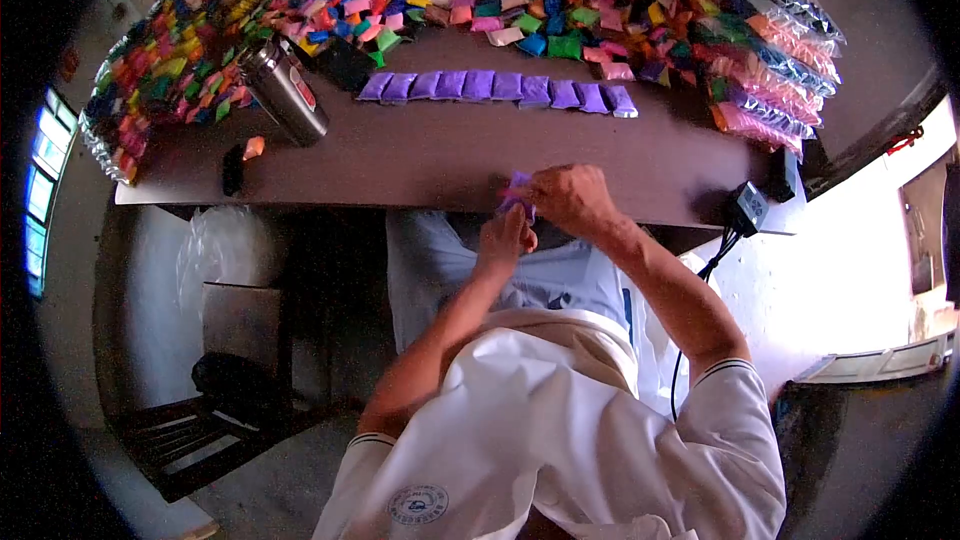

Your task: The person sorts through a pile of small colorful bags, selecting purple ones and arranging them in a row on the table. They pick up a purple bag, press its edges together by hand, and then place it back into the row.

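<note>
Just in front of the table's near edge, a small purple packet (517,188) is between my two hands. My left hand (508,232) has its fingers closed around the packet's lower part. My right hand (573,197) pinches at its upper end, with the fingertips partly hidden. Further in on the table lies a row of several purple packets (480,86), side by side and flat, similar in colour to the one I hold.
A large heap of colourful packets (540,0) covers the back of the brown table (430,155). Clear bags of packets (775,90) are stacked at right. A steel flask (285,95) lies left, near an orange packet (254,147). A cabled box (750,205) sits at the right edge.
</note>
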A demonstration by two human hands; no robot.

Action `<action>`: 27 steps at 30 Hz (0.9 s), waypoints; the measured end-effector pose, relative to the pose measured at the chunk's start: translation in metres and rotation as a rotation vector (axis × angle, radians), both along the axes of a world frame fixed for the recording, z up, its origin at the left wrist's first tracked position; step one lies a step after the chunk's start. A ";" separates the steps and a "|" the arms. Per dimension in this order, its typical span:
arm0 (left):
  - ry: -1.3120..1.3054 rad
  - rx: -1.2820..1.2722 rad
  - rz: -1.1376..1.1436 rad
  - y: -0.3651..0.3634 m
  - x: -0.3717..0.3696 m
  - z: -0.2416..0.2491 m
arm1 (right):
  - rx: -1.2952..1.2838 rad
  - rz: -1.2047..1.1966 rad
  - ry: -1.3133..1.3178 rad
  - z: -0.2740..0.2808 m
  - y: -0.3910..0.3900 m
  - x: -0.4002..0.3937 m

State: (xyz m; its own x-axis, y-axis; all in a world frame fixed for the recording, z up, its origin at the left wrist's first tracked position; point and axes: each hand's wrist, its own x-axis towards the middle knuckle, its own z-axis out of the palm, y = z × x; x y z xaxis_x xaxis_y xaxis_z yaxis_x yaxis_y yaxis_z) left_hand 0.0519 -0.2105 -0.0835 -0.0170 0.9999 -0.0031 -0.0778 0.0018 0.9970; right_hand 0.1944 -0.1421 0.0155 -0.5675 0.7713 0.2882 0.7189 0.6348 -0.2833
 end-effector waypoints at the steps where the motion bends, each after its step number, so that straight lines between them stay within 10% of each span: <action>1: 0.004 0.003 0.002 -0.001 0.001 0.006 | 0.030 0.050 -0.010 -0.010 0.001 -0.005; 4: -0.176 -0.112 0.069 0.001 0.001 0.004 | -0.020 0.101 0.015 -0.008 0.004 -0.009; 7: 0.570 0.423 0.139 0.005 -0.005 -0.007 | -0.056 0.032 0.034 -0.008 0.005 -0.008; 9: -0.058 -0.064 0.061 0.001 0.001 0.019 | -0.027 -0.109 -0.067 -0.010 0.017 -0.004; 27: 0.012 0.040 0.106 0.005 0.000 0.014 | 0.028 -0.073 0.032 -0.033 0.026 0.009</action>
State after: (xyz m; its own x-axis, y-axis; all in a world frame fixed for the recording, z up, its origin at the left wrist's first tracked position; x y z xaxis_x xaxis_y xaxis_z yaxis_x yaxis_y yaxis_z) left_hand 0.0517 -0.2055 -0.0692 -0.1221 0.9918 0.0373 -0.0640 -0.0454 0.9969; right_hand 0.2034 -0.1161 -0.0170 -0.5007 0.8013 0.3274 0.7542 0.5895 -0.2892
